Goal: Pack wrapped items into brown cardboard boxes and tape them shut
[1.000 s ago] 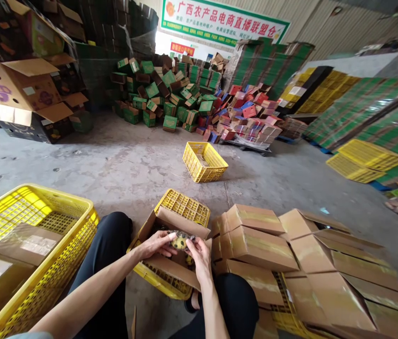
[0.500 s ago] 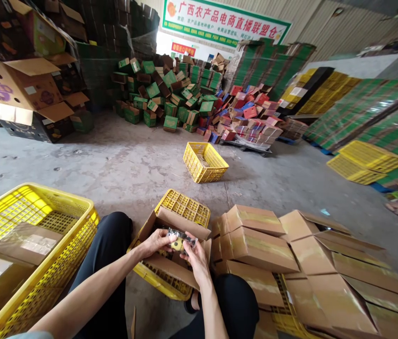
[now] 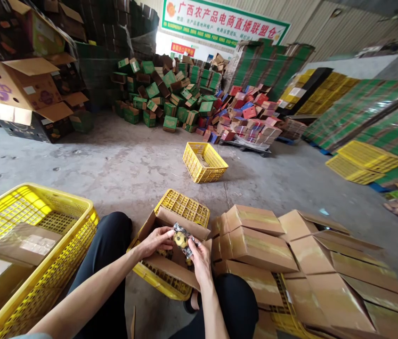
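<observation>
Over an open cardboard box, a small plastic packet is held tilted. It has dark patterned edges and shows something round and yellow with dark spots; its exact kind I cannot make out. My right hand grips the packet's lower right edge between thumb and fingers. My left hand is closed, its thumb and fingertips pinching the upper left edge. Inside the box lie more yellowish pieces, partly hidden by my hands and the flaps. The box rests on an upturned yellow crate between my knees.
Taped cardboard boxes are stacked close by on the right. A large yellow crate with boxes inside stands at my left. Ahead on the concrete floor sits another yellow crate. Piles of green cartons lie farther back.
The packet has turned from lying level to a tilt, so its yellow round side shows more. My left fingers have shifted to its upper left edge, and my right hand has moved slightly right.
</observation>
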Tool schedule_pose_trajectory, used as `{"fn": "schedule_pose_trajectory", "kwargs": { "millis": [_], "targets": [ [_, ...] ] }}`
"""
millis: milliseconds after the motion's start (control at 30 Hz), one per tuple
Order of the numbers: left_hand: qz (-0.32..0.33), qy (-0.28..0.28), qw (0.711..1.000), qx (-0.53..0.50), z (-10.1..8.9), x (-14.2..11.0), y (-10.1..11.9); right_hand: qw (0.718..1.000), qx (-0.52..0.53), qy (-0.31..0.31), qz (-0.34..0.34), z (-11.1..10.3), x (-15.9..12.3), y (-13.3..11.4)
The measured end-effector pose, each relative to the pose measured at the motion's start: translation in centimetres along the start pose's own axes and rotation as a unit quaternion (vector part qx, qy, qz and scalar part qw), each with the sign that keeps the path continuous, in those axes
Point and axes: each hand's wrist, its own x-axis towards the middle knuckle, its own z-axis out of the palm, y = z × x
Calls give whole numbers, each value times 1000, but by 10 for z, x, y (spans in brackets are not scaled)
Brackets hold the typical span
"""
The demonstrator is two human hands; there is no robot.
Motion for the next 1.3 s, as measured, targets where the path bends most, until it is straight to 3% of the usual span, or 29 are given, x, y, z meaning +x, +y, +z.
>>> {"fn": "schedule_pose_trajectory", "kwargs": {
  "millis": [167,367,567,700,967,1300],
  "targets": [
    [15,-38,999,-14,1,-2,0,1000,1,7,6,-1,-2,1],
    [36,-7,998,-49,0,-1,1,998,-48,-45,-9,6,-14,-12],
    [6,14,998,-53,0,3,-3,998,-57,14,-11,2,3,-3],
    [28,41,998,-32,1,3,-5,998,-56,13,-26,-2,9,5],
    [16,-24,1000,-2,3,0,-6,997,-73,-21,-13,-6,7,7],
    [-7,-42,998,-53,-3,3,-11,998,-35,50,-23,-16,18,18]
  ]
}}
